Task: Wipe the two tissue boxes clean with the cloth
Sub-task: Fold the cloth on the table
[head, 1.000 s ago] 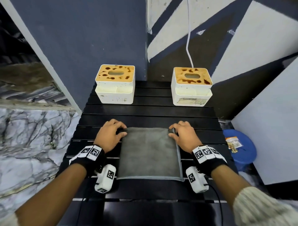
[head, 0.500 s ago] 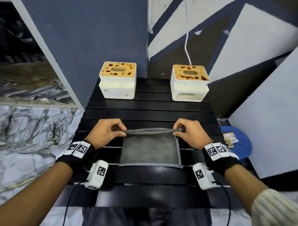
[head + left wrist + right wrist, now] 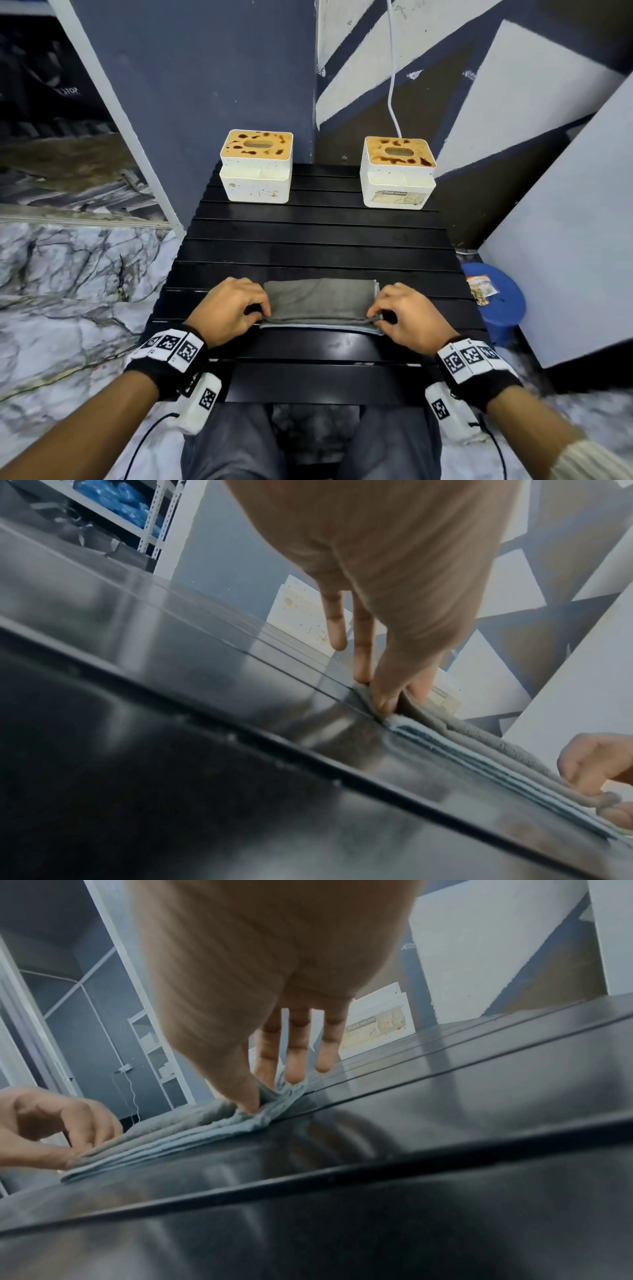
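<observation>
Two white tissue boxes with stained tan lids stand at the far end of the black slatted table (image 3: 318,236): the left box (image 3: 256,166) and the right box (image 3: 398,172), which bears a label. A grey cloth (image 3: 320,301) lies folded in half near the front of the table. My left hand (image 3: 230,310) pinches the cloth's near left corner (image 3: 383,710) between thumb and fingers. At the near right corner (image 3: 255,1104), my right hand (image 3: 407,313) pinches the folded edge the same way.
A white cable (image 3: 392,68) hangs down the wall behind the right box. A blue stool (image 3: 496,301) with a snack packet on it stands to the right of the table. Marble floor lies to the left.
Both hands lifted the cloth's far edge and drew it toward me, folding the flat cloth in half. The hands now sit at the near edge.
</observation>
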Action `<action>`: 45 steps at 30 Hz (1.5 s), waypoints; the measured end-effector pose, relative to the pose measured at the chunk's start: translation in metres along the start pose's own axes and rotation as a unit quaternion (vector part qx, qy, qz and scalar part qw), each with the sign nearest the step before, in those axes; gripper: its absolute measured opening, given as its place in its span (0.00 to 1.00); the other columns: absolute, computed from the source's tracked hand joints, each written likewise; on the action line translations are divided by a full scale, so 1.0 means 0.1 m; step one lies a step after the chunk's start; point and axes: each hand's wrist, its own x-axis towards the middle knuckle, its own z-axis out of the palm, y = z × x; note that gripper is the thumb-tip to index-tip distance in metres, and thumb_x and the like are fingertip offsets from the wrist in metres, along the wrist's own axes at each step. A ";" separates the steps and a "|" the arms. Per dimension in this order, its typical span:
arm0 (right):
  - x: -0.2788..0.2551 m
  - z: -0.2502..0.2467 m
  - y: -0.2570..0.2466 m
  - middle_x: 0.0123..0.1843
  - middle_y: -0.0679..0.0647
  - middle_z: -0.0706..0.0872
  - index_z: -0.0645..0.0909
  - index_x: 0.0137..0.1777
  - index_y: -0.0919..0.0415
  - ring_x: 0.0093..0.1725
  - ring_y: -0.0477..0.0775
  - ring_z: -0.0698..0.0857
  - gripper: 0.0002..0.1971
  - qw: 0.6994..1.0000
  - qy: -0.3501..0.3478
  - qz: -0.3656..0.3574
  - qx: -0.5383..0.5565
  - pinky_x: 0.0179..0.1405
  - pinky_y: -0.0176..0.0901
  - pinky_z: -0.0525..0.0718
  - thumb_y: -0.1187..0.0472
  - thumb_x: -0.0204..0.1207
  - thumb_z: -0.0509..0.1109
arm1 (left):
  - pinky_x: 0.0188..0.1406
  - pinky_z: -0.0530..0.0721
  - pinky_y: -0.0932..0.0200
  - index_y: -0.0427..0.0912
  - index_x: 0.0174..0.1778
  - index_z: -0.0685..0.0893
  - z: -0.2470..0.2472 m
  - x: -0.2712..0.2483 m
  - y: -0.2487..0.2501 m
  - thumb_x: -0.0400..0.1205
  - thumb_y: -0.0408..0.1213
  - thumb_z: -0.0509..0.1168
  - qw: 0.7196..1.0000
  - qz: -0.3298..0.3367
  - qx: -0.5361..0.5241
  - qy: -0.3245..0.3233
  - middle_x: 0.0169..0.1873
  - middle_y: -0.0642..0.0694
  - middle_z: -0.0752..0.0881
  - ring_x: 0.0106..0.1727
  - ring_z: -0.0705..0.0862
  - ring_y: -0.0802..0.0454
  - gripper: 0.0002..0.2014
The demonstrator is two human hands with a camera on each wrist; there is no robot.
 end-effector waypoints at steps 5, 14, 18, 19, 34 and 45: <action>-0.04 -0.07 -0.05 0.49 0.37 0.79 0.89 0.51 0.45 0.53 0.45 0.75 0.12 0.999 -0.045 -0.010 -0.029 0.57 0.47 0.74 0.46 0.69 0.71 | 0.57 0.77 0.60 0.58 0.42 0.91 -0.04 -0.05 -0.07 0.66 0.29 0.63 1.000 0.010 -0.004 -0.009 0.42 0.65 0.90 0.52 0.84 0.64 0.20; 0.58 0.12 -0.95 0.50 0.47 0.83 0.83 0.56 0.50 0.54 0.50 0.77 0.17 0.998 -0.036 -0.056 -0.004 0.52 0.43 0.76 0.42 0.73 0.71 | 0.67 0.79 0.54 0.54 0.67 0.87 -0.12 0.25 -0.34 0.80 0.33 0.74 0.996 -0.075 -0.050 -0.007 0.55 0.58 0.89 0.59 0.84 0.55 0.20; 0.85 0.34 -1.31 0.53 0.50 0.81 0.81 0.56 0.53 0.57 0.53 0.79 0.22 0.996 -0.076 -0.054 -0.008 0.52 0.49 0.81 0.39 0.69 0.73 | 0.65 0.77 0.57 0.56 0.64 0.89 -0.07 0.37 -0.35 0.80 0.37 0.75 0.996 -0.056 -0.060 -0.033 0.55 0.59 0.89 0.58 0.82 0.56 0.17; 0.89 0.39 -1.36 0.54 0.52 0.81 0.81 0.55 0.54 0.58 0.55 0.79 0.23 0.995 -0.085 -0.052 -0.018 0.53 0.51 0.82 0.40 0.68 0.74 | 0.64 0.78 0.55 0.55 0.61 0.90 -0.06 0.39 -0.35 0.79 0.36 0.75 0.996 -0.052 -0.062 -0.031 0.53 0.60 0.89 0.57 0.82 0.56 0.15; 0.88 0.58 -1.49 0.46 0.65 0.83 0.82 0.56 0.61 0.39 0.67 0.85 0.12 0.985 -0.040 -0.138 -0.098 0.25 0.47 0.71 0.68 0.74 0.67 | 0.54 0.81 0.53 0.62 0.47 0.80 -0.02 0.47 -0.38 0.80 0.31 0.70 0.992 -0.070 -0.102 -0.020 0.43 0.57 0.85 0.51 0.80 0.62 0.16; 0.56 0.15 -1.26 0.35 0.41 0.81 0.83 0.41 0.52 0.35 0.42 0.80 0.09 0.981 0.104 0.013 0.162 0.43 0.34 0.80 0.50 0.67 0.77 | 0.57 0.84 0.60 0.58 0.48 0.90 -0.43 0.66 0.06 0.82 0.29 0.71 0.961 -0.041 -0.273 -0.028 0.43 0.51 0.92 0.49 0.89 0.53 0.15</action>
